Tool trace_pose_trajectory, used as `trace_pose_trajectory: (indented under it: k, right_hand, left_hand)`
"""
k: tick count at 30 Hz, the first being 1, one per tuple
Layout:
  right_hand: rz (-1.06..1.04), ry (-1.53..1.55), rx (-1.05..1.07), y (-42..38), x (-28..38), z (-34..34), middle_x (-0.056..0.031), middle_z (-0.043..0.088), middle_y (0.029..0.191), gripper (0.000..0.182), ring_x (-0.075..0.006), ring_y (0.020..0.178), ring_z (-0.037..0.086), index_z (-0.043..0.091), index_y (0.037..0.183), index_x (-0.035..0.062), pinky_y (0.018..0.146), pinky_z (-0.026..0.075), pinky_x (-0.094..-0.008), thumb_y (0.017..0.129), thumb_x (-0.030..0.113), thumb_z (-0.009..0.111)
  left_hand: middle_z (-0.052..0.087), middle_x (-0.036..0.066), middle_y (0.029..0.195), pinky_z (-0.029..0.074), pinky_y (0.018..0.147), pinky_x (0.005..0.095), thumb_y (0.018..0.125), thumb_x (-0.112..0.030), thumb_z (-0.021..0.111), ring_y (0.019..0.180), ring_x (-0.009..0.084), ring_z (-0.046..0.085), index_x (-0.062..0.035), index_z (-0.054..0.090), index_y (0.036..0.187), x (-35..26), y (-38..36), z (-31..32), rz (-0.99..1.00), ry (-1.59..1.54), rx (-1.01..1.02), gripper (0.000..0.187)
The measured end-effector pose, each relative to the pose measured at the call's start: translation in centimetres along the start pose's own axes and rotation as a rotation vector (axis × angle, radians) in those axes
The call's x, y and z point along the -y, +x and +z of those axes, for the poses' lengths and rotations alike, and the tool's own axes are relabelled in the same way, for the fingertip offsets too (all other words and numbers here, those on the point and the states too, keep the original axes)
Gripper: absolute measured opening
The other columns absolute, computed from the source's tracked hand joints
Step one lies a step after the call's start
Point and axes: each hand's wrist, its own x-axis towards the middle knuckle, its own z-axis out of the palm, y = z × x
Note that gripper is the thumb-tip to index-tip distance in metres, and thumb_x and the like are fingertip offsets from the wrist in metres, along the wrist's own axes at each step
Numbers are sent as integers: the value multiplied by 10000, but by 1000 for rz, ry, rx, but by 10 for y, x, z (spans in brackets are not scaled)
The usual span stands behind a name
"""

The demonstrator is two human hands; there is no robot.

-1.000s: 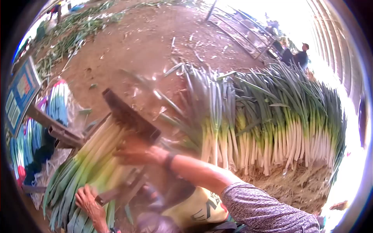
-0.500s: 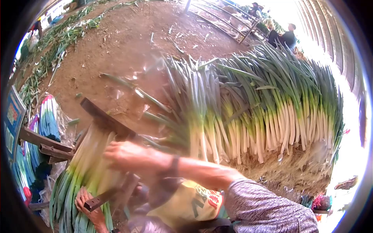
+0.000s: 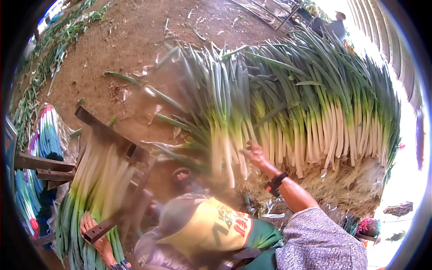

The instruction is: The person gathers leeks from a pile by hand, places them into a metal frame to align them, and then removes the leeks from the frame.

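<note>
My left hand [image 3: 92,229] rests with its fingers curled over the leaf end of a bunch of long green onions [image 3: 85,189] lying in a metal frame [image 3: 108,130]. Part of that hand is behind a steel bar [image 3: 102,229]. Over at the large pile of green onions [image 3: 315,117], my right hand [image 3: 255,154] reaches to the white stems at the pile's near-left side. Its fingers look apart and slightly bent, and I see nothing held in them. A dark band circles the right wrist.
Tied bundles of green onions [image 3: 51,139] stand at the far left by plastic wrap. Loose leaves [image 3: 171,99] are scattered over the dirt floor [image 3: 135,58]. A yellow printed apron [image 3: 220,225] covers my lap. Another person [image 3: 335,29] is behind the pile.
My right hand has gone from the white stems in the frame across to the pile on the right. The left hand stays on the bunch. The camera view has shifted slightly.
</note>
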Motion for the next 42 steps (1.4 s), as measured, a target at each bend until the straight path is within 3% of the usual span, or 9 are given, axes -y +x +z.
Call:
trace_pose_trajectory:
  k: [7,11,15,19,22,31,36,37,42]
  right_hand:
    - [-231,-705,-401,6,-19,99,-294,449,1427,820,-404,1292,472,428,1472,-23,1099,420,-477,867,418,763]
    - [-97,-152,-177,24,-50,88,-150,594,1071,732,-242,956,615,386,1483,-28,747,560,-365,890,248,716]
    - [78,16,-118,30,-54,38,11,506,750,503,-86,615,532,500,1308,-20,439,446,-230,866,133,684]
    - [-80,44,-12,8,-13,-26,-21,556,806,418,-104,639,512,542,1149,-40,446,414,-280,822,153,718]
    - [-159,-36,-120,-17,-4,-54,-11,520,843,297,-124,818,544,617,1096,-18,744,449,-269,919,210,687]
    - [48,447,-37,-113,125,-89,-10,615,735,189,-101,613,558,686,928,-5,547,438,-251,880,178,696]
    - [10,790,42,-163,158,-112,42,548,711,186,-49,604,508,667,1023,1,539,439,-227,919,155,674]
    - [-14,795,-8,-166,150,-118,-93,621,941,370,-79,637,466,550,1236,-137,510,391,-220,969,106,631]
    - [-160,1080,154,-207,211,-123,-97,573,1023,491,-73,668,438,466,1351,-153,497,374,-208,989,145,608]
  left_hand:
    - [607,150,1410,373,1110,467,1064,-244,411,1290,363,507,42,591,1324,11,-2,5,68,107,17,427]
    - [580,122,1448,315,1146,495,1074,-320,387,1332,358,474,24,572,1361,-2,-2,-3,76,106,16,485]
    - [578,106,1452,300,1155,498,1072,-331,394,1350,348,466,-5,564,1386,-1,-3,0,56,193,27,483]
    - [505,178,1508,295,1179,498,1095,-251,365,1410,370,427,16,498,1451,-12,0,-8,-27,219,124,465]
    - [574,121,1435,317,1158,474,1078,-244,391,1345,323,487,-16,556,1393,-20,4,-7,14,253,9,423]
    - [578,137,1423,284,1167,500,1075,-313,354,1341,334,477,-4,581,1357,-21,2,-8,-33,186,-20,477]
    - [582,124,1408,289,1164,504,1083,-314,358,1330,322,484,-43,592,1362,-20,2,-4,-58,150,-67,454]
    - [578,123,1409,290,1163,505,1083,-317,362,1328,321,485,-46,592,1363,-20,0,-3,-57,145,-74,453]
    - [573,134,1387,311,1144,506,1066,-284,466,1316,320,495,-64,590,1372,-21,0,-3,-52,121,-111,396]
